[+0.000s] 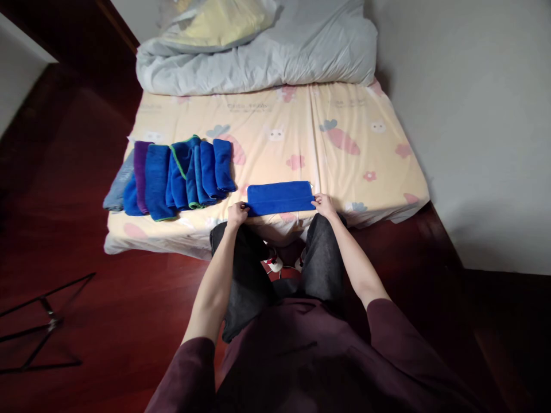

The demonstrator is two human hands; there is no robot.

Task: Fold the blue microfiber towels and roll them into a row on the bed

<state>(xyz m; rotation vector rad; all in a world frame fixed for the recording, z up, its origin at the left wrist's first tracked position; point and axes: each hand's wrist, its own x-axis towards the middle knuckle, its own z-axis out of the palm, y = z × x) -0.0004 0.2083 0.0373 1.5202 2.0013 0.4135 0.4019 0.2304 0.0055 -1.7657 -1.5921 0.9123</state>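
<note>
A blue towel (279,198), folded into a long flat rectangle, lies near the front edge of the bed in front of me. My left hand (238,214) is closed on its lower left corner. At the other end, my right hand (324,205) pinches the lower right corner. A small pale tag shows by the towel's upper right corner. To the left lies a row of folded towels (185,175), mostly blue, overlapping one another. Among them is a purple towel (141,172), and some have green edging.
The bed (344,166) has a pale yellow sheet printed with carrots and flowers. A rolled grey quilt (258,69) and a yellow pillow (228,23) lie at its far end. A wall (473,115) rises on the right. A black metal stand (51,324) is on the dark red floor at left.
</note>
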